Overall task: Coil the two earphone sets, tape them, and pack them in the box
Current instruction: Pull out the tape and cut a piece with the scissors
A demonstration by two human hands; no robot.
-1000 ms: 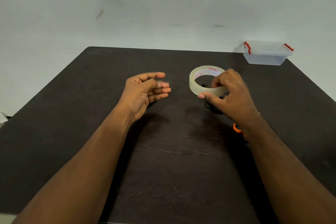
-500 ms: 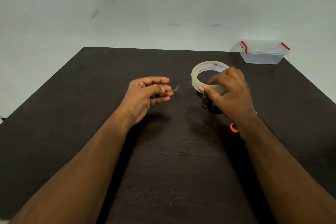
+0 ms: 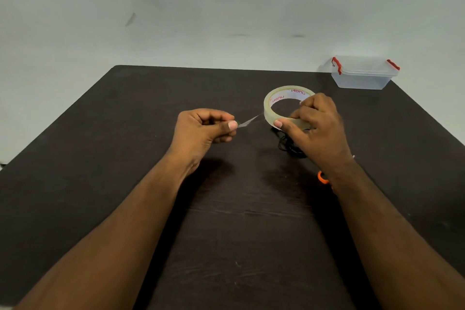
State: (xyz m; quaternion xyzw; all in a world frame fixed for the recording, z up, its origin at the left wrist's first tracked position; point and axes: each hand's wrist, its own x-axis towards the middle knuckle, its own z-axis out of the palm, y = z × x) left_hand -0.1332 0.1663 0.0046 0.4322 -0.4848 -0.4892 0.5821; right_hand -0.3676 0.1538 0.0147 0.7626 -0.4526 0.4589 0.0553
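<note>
- Lying under the right hand [image 3: 318, 131], black earphone cord [image 3: 289, 147] is partly hidden; an orange object [image 3: 322, 178] peeks from beside that wrist.
- Lidded clear plastic box [image 3: 364, 73] with red clips sits well beyond the tape roll [image 3: 279, 106], at the dark bench [image 3: 100, 158] corner; contents unclear.
- Right hand grips the roll; left hand [image 3: 203, 128] pinches a thin clear strip [image 3: 250, 122] stretched from it.

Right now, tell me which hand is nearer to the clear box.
Right. The right hand grips the tape roll just in front of the clear box, apart from it. The left hand pinches the tape strip farther left, beyond the roll.
</note>
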